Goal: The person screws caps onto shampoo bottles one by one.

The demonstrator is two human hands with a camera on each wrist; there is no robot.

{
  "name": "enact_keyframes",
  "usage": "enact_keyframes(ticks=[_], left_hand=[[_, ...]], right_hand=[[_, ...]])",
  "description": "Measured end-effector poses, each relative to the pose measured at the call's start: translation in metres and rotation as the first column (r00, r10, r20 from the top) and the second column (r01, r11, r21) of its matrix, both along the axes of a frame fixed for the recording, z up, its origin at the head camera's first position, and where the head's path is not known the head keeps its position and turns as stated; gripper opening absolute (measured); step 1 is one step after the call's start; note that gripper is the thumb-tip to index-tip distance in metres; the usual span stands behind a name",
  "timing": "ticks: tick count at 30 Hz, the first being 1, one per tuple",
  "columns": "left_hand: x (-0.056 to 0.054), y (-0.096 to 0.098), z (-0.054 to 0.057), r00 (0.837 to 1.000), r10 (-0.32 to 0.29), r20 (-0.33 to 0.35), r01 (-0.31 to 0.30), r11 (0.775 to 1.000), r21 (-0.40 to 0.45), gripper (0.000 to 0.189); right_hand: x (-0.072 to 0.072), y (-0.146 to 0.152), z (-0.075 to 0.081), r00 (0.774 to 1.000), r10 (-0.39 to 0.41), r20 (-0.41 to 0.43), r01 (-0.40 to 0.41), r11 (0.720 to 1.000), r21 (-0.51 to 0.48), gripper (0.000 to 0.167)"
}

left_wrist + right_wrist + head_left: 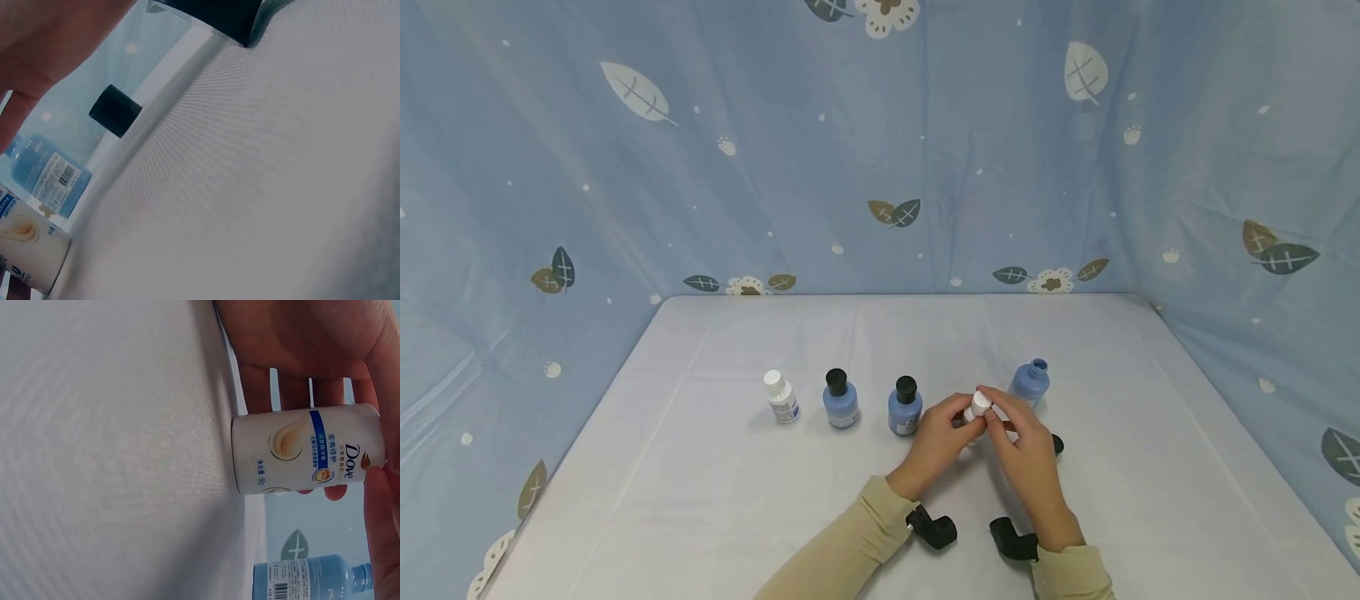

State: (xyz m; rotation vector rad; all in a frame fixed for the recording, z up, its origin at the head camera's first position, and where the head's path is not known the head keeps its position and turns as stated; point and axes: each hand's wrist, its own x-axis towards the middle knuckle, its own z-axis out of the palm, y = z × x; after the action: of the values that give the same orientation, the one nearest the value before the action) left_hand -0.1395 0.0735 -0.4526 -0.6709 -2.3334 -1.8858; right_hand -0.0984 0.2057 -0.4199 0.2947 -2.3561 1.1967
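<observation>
A small white Dove bottle stands upright between the two hands, its lower edge at the table. My left hand grips its body, with several fingers curled behind it in the right wrist view. At the top, my right hand pinches the white cap between thumb and fingers. Behind the right hand stands an uncapped blue bottle. A loose black cap lies on the table by the right hand, partly hidden by it; the left wrist view also shows this black cap.
Left of the hands, a row holds a white capped bottle and two blue bottles with black caps, one farther left and one close to the left hand. All stand on a white-covered table. A patterned blue curtain surrounds it.
</observation>
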Motion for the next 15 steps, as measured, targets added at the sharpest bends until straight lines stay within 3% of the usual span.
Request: enact_keyframes(ticks=[15], left_hand=[[0.0002,0.0003,0.0017,0.998,0.028,-0.064,-0.03,0.999,-0.018,0.018]], right_hand=[[-0.001,0.0004,0.0008,0.999,-0.009,-0.051,0.009,1.0,-0.013,0.031]])
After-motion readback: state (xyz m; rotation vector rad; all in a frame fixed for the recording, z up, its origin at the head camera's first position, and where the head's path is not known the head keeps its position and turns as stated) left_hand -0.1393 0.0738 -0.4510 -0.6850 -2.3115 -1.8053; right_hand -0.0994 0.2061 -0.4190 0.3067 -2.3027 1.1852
